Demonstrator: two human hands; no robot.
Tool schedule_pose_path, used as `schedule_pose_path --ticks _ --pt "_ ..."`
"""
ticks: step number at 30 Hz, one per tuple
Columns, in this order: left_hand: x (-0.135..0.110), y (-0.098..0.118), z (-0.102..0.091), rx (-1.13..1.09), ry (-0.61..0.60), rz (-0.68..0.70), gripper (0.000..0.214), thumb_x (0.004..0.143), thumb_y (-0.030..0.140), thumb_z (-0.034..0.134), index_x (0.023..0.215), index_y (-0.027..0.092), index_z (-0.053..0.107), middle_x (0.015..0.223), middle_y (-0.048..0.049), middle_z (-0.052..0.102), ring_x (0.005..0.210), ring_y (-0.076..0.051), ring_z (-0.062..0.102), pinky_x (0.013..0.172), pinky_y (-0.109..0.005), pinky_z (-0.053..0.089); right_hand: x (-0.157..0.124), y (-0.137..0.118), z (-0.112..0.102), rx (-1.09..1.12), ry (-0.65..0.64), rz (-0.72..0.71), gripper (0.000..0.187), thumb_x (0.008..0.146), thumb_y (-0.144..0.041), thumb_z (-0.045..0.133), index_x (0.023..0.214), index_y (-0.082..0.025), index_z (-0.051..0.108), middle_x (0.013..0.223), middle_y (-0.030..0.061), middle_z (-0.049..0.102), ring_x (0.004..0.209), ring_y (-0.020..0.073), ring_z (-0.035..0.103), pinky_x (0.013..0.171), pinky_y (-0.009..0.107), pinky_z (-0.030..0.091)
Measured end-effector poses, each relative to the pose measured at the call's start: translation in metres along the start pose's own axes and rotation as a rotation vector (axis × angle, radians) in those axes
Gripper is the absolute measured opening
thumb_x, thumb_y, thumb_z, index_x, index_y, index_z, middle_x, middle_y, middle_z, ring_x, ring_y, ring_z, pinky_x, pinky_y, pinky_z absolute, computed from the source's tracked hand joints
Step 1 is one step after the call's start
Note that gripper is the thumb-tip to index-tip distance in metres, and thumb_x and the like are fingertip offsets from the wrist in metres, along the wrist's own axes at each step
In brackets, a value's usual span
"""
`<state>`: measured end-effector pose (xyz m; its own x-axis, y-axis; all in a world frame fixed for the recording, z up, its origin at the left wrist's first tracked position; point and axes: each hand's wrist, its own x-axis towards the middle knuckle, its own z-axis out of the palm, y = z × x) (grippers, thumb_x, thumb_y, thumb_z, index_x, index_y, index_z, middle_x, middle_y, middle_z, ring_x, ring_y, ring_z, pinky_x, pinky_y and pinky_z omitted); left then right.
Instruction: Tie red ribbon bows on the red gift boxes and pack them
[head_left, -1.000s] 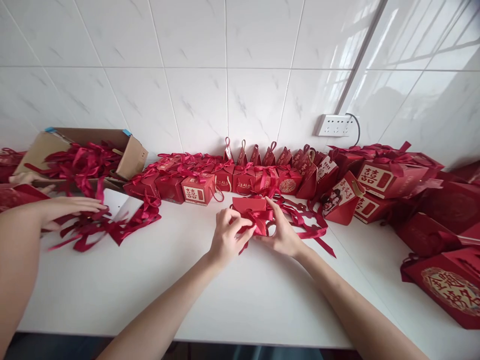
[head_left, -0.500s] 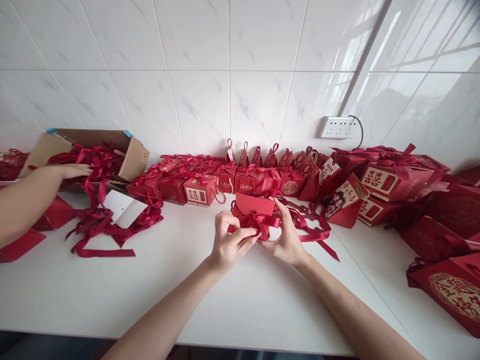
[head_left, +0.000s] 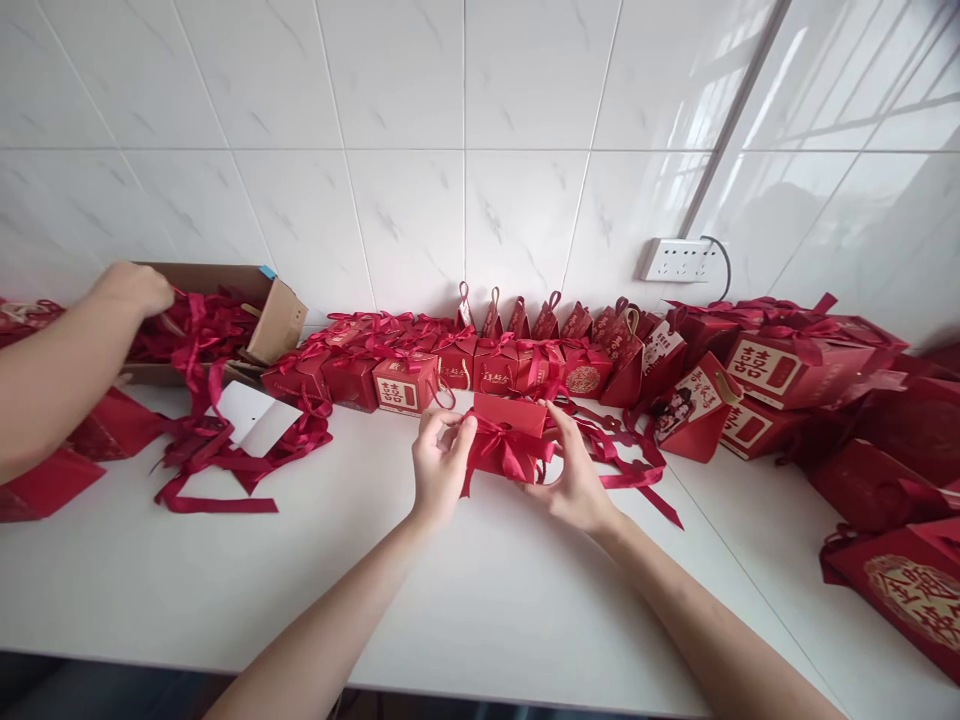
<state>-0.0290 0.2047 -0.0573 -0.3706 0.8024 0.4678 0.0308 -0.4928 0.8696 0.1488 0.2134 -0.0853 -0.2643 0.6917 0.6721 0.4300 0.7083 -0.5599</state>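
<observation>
The left hand [head_left: 439,470] and right hand [head_left: 576,488] grip a small red box [head_left: 510,408] from either side over a white surface [head_left: 337,600]; whether the box touches down is unclear. A bow [head_left: 514,455] spans it, both loops formed and apparently tied, though how firm the knot is cannot be told. Just behind the box, packed rows of bowed boxes [head_left: 349,385] look complete. Ribbon is still loose: strands [head_left: 646,478] to the right of the box, and a tangle [head_left: 225,505] well to its left, along with a white card [head_left: 257,425]. Farther left and behind the box, another person's hand [head_left: 142,290] is at a carton [head_left: 281,325] filled with more ribbon, its grip hard to make out. Peaked boxes [head_left: 696,408] and larger boxes [head_left: 915,590] crowd the surface to the right of the box. Pale tiles [head_left: 405,80] rise behind the box, glossy with reflected light, with a socket strip [head_left: 679,260] fixed to its right.
</observation>
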Motion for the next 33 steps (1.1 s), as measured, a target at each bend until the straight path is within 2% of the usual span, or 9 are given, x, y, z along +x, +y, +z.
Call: schedule_pose_path --ticks 3,6,9,12,15,18,20,26,33 --pt "0.007 -0.01 -0.002 -0.112 0.009 -0.272 0.024 0.074 0.039 0.059 0.067 0.017 0.053 0.07 0.0005 0.053 0.066 -0.013 0.057 0.063 -0.025 0.048 0.001 -0.001 0.0 0.104 0.005 0.107 0.093 0.068 -0.026 0.072 0.143 -0.03 0.018 0.142 0.0137 0.034 0.126 0.0314 0.041 0.092 0.046 0.05" --pt "0.012 -0.021 -0.004 -0.13 0.02 -0.352 0.025 0.073 0.041 0.057 0.068 0.016 0.053 0.071 -0.0012 0.055 0.064 -0.014 0.058 0.058 -0.025 0.048 0.004 -0.003 0.0 0.307 0.024 0.261 0.094 0.067 -0.034 0.075 0.142 -0.031 0.019 0.142 0.0131 0.035 0.125 0.0304 0.044 0.091 0.047 0.05" --pt "0.014 -0.026 -0.005 -0.139 -0.012 -0.37 0.028 0.073 0.043 0.058 0.082 0.016 0.059 0.084 -0.005 0.063 0.079 -0.018 0.063 0.064 -0.027 0.049 0.007 -0.002 -0.001 0.591 -0.034 0.358 0.083 0.071 -0.042 0.072 0.139 -0.031 0.026 0.133 0.0111 0.049 0.118 0.0287 0.052 0.09 0.048 0.051" --pt "0.01 -0.025 -0.005 -0.174 -0.119 -0.297 0.041 0.077 0.049 0.055 0.106 0.02 0.057 0.112 -0.0082 0.063 0.105 -0.022 0.06 0.083 -0.033 0.05 0.007 0.002 -0.001 0.817 -0.155 0.415 0.065 0.075 -0.051 0.064 0.131 -0.026 0.041 0.114 0.0109 0.063 0.099 0.0285 0.063 0.075 0.045 0.056" --pt "0.003 -0.024 -0.007 -0.232 -0.323 -0.079 0.06 0.079 0.059 0.052 0.126 0.022 0.044 0.132 -0.0119 0.051 0.122 -0.026 0.05 0.098 -0.039 0.044 0.005 0.006 -0.001 0.869 -0.239 0.445 0.055 0.077 -0.059 0.053 0.119 -0.023 0.053 0.095 0.0104 0.069 0.082 0.0283 0.067 0.06 0.041 0.057" --pt "-0.003 -0.023 -0.007 -0.246 -0.484 0.097 0.091 0.07 0.068 0.058 0.141 0.023 0.021 0.139 -0.0173 0.043 0.125 -0.03 0.047 0.101 -0.045 0.041 0.004 0.008 -0.003 0.886 -0.26 0.44 0.054 0.081 -0.064 0.042 0.114 -0.023 0.056 0.093 0.0104 0.069 0.088 0.03 0.066 0.066 0.045 0.056" --pt "-0.006 -0.022 -0.006 -0.194 -0.557 0.167 0.103 0.066 0.065 0.065 0.143 0.024 0.01 0.142 -0.019 0.039 0.125 -0.031 0.047 0.102 -0.046 0.04 0.003 0.008 -0.004 0.911 -0.264 0.435 0.055 0.083 -0.063 0.035 0.113 -0.023 0.057 0.098 0.0105 0.069 0.095 0.0305 0.065 0.073 0.048 0.055" --pt "-0.01 -0.014 -0.002 -0.002 -0.661 0.227 0.09 0.073 0.037 0.07 0.141 0.023 0.013 0.142 -0.0166 0.037 0.129 -0.029 0.04 0.106 -0.045 0.037 0.002 0.009 -0.003 0.87 -0.227 0.387 0.055 0.089 -0.06 0.022 0.111 -0.024 0.057 0.104 0.0111 0.067 0.103 0.0298 0.062 0.077 0.05 0.053" --pt "-0.011 -0.01 -0.003 0.007 -0.661 0.22 0.08 0.074 0.035 0.069 0.138 0.022 0.022 0.136 -0.0163 0.043 0.124 -0.028 0.046 0.103 -0.045 0.039 0.001 0.01 -0.006 0.869 -0.249 0.397 0.058 0.088 -0.062 0.019 0.105 -0.025 0.06 0.095 0.0102 0.068 0.097 0.0275 0.064 0.061 0.04 0.055"
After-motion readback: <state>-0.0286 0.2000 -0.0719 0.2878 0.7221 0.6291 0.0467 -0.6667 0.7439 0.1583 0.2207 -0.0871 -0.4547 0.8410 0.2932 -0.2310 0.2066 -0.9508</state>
